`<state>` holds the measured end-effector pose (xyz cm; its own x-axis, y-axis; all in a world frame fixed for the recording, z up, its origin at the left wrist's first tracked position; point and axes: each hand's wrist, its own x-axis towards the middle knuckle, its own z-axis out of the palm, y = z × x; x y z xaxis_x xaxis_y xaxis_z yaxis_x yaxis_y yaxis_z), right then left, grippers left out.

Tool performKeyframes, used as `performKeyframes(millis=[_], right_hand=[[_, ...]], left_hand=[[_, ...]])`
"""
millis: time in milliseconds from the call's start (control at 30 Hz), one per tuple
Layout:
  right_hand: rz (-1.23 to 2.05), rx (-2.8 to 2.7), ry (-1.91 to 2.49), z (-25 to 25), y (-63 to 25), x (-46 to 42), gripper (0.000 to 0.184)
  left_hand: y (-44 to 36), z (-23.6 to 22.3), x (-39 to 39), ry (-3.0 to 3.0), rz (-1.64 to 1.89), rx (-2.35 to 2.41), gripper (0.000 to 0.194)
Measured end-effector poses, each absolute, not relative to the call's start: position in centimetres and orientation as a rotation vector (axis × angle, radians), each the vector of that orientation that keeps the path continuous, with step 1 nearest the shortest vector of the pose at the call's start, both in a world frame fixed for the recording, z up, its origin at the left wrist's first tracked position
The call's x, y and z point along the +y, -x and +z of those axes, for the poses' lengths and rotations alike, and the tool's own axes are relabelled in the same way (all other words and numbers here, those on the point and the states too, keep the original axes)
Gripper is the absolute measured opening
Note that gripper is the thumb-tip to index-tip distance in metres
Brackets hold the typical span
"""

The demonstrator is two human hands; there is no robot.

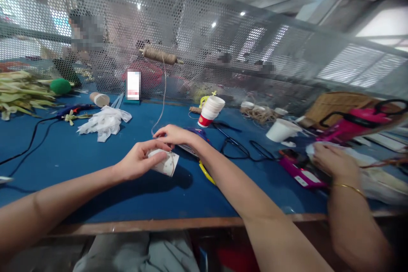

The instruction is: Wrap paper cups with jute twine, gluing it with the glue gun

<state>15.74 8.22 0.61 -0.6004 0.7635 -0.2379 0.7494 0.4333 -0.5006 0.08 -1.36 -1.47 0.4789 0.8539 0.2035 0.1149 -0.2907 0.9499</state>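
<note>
White piece [167,166] held in a left hand [137,162] over a blue worktable [127,202]

The left hand grasps the one white piece between thumb and fingers, which cover part of it; a thin brown strand lies across its face. The right hand [172,135] is just beyond, fingers bent at the lower end of one length of twine [165,89]; whether they clench it, I cannot tell. The twine drops from one spool [161,56] above and beyond the grip, in front of a perforated metal screen [191,21].

Left of the grip are one crumpled white bundle [105,122], one cup on its side [99,99], one blue tool [75,110] with a black cable, one green ball [60,86] and a heap of pale leaves [19,89], too many to count. Beyond the grip stands one lit screen [133,85].

Just right of the grip, the right forearm crosses over the table, partly hiding one yellow curved object [207,173]. Farther right are one stack of nested paper cups [212,111], its number unclear, a black cord [236,148], one tangle of twine [263,113], one separate white cup [282,130] and one magenta object [301,173]. Well to the right, another person's hand [334,161], wearing one bracelet [349,187], is near one pink tool [353,124].
</note>
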Motion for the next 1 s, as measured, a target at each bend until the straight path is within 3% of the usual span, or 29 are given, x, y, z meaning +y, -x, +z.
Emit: performKeyframes(millis=[100,200,367,533,633,800,1000], right_hand=[[0.223,-2.276,1.887,1.9,-19.1,8.1,0.030],[0.062,-2.085,2.153,2.1,-23.1,8.1,0.030],[0.205,-1.999,2.316,-0.1,-26.4,7.9,0.011],[0.291,-1.860,2.225,-0.7,-26.2,7.7,0.024],[0.362,-1.729,2.007,0.7,-25.6,6.7,0.034],[0.994,-1.560,1.412,2.8,-23.9,3.0,0.017],[1.097,-1.688,1.171,1.4,-21.9,0.3,0.019]], left_hand=[[0.0,-1.5,-1.1,-1.680,1.006,0.853,0.034],[0.2,-1.7,-0.8,-1.692,1.111,0.868,0.034],[0.3,-2.3,-0.4,-1.740,1.164,0.878,0.032],[0.3,-2.4,-0.1,-1.661,1.150,0.852,0.032],[0.4,-2.3,0.3,-1.591,1.162,0.889,0.033],[0.4,-2.5,1.3,-1.528,1.158,0.979,0.036],[0.7,-3.3,2.4,-1.636,1.109,1.135,0.036]])
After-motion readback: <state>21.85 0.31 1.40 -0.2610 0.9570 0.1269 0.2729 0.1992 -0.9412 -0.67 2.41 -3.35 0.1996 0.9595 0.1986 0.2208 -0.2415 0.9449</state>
